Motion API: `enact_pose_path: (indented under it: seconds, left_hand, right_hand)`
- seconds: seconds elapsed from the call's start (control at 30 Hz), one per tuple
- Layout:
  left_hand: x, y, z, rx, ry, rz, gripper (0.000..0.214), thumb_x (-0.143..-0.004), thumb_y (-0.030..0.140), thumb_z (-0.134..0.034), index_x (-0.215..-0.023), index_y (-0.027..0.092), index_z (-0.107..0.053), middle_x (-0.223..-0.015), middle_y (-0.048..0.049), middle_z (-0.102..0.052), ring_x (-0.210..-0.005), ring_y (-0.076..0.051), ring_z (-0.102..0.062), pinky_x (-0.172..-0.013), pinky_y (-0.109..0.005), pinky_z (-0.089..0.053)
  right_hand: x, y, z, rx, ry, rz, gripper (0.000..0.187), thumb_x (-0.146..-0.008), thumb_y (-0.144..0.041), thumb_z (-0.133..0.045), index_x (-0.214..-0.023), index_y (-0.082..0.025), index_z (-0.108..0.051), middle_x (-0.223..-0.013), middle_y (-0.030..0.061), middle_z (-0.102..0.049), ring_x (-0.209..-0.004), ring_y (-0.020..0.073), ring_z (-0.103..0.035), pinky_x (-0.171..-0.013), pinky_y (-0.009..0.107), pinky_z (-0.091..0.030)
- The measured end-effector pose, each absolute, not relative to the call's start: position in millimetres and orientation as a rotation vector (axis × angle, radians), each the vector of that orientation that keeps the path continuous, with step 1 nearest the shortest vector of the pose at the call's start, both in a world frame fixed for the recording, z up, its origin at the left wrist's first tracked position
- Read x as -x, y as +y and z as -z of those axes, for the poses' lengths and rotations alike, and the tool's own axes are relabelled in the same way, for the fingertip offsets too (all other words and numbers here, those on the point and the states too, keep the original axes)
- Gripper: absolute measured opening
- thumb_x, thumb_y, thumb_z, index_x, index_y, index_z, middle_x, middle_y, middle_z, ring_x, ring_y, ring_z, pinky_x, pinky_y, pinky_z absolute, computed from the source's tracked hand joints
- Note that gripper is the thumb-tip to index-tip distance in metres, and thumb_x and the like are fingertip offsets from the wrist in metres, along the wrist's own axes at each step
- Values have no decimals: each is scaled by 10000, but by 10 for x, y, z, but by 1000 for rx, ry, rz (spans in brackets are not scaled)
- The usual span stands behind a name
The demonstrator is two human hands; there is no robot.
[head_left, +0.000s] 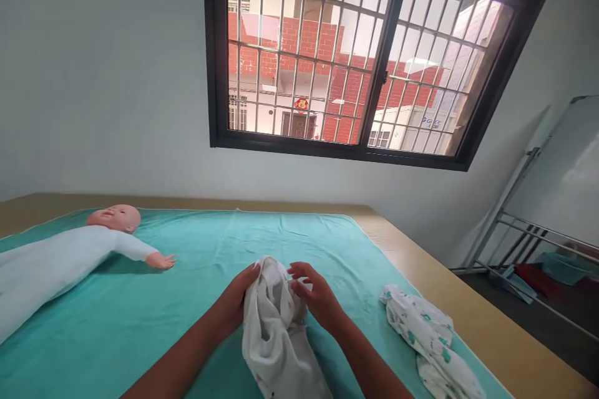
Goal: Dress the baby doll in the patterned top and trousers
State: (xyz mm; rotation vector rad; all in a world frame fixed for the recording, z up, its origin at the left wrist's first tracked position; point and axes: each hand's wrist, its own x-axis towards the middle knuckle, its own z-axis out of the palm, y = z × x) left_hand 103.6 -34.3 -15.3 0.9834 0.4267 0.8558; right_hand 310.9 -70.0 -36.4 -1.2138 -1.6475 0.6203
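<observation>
Our left hand point(236, 299) and right hand point(321, 299) both grip the white garment point(276, 336). Open teal cloth point(187, 305) lies to our left.

A crumpled white cotton baby garment point(276, 324) sits at the lower centre of the frame, bunched into a tall, soft heap with deep folds. Its top is pinched between the left hand point(236, 302) and right hand point(321, 300). Its lower part trails down over the teal cloth point(196, 299) to the bottom edge.
</observation>
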Motion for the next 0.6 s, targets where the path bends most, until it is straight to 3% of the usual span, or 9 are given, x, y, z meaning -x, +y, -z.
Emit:
enact_pose_path:
  seconds: [0.17, 0.27, 0.43, 0.6]
  left_hand:
    - [-852, -222, 409, -1092, 383, -782, 614, -684, 286, -783, -1248, 150, -581, -1034, -95, -690, -888, -238, -648, -739, -291, -498]
    - [-861, -207, 444, -1101, 389, -766, 628, -671, 252, -762, -1261, 151, -572, -1036, -97, -686, -859, -225, -640, -705, -277, -487]
    - [-862, -296, 402, -1110, 362, -695, 552, -714, 266, -725, -1235, 157, -576, -993, -87, -680, -832, -209, -633, -723, -284, -483]
    - [-772, -284, 350, -1529, 523, -556, 463, -692, 256, -721, -1140, 176, -637, -959, -37, -674, -846, -208, -607, -723, -279, -452]
  right_hand:
    - [-2954, -742, 530, 1250, -1997, -454, 787, -617, -398, -862, -1327, -281, -542, -1330, 81, -582, -1263, 320, -472, -1091, 494, -345]
    - [-2962, -773, 546, 1357, -1978, -307, 719, -685, -268, -802, -1346, -301, -520, -1316, 67, -587, -1234, 306, -486, -1050, 478, -380]
    - [-2990, -799, 561, 1479, -1938, -82, 638, -772, -89, -558, -1369, -310, -515, -1051, 54, -673, -955, 258, -583, -866, 419, -463]
    - [-3198, -836, 520, 1327, -1638, -106, 495, -865, -167, -414, -1316, -302, -566, -1227, 47, -651, -1086, 252, -597, -919, 397, -479]
